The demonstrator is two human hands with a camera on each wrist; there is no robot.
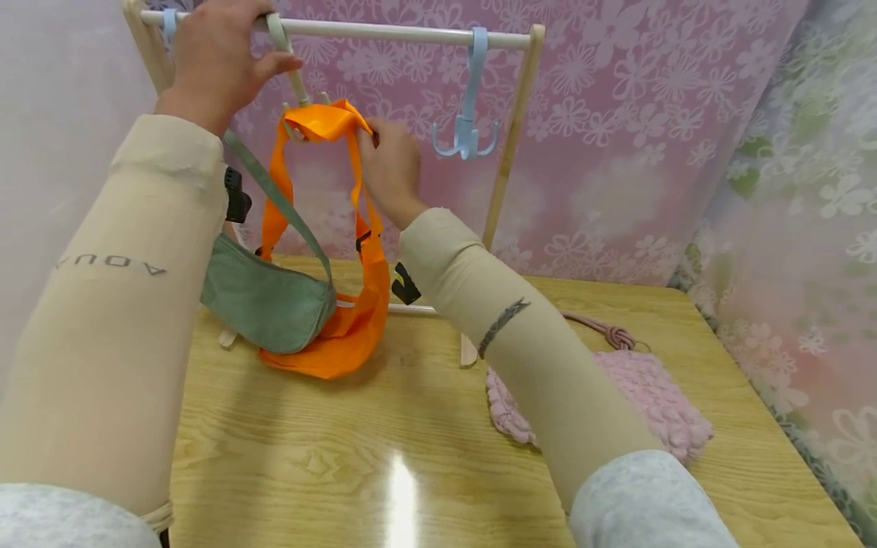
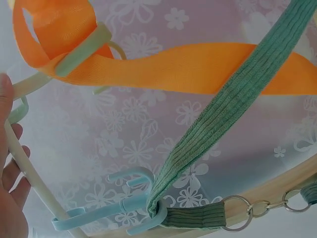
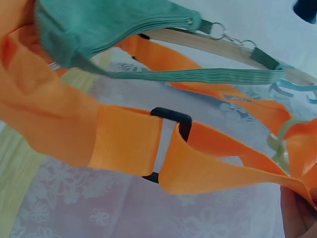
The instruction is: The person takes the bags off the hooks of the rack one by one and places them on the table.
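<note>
At the rack's top rail [image 1: 384, 30], my left hand [image 1: 222, 61] holds the upper part of a pale green hook [image 1: 299, 87], thumb against its stem. The left wrist view shows its fingers [image 2: 19, 191] behind the rail. An orange bag [image 1: 356, 342] hangs with its strap [image 2: 198, 64] over that hook's prongs. My right hand [image 1: 393, 167] pinches the strap near the hook; in the right wrist view a black buckle [image 3: 171, 115] sits along the strap. Beside the orange bag hangs a green corduroy bag [image 1: 267, 301], its strap looped on a light blue hook [image 2: 124, 206].
Another light blue hook [image 1: 466, 129] hangs bare at the rail's right end. A pink puffy bag [image 1: 658, 403] with a knotted handle lies on the wooden table [image 1: 329, 457], partly hidden by my right forearm. Floral sheets [image 1: 617, 190] stand behind and to the right.
</note>
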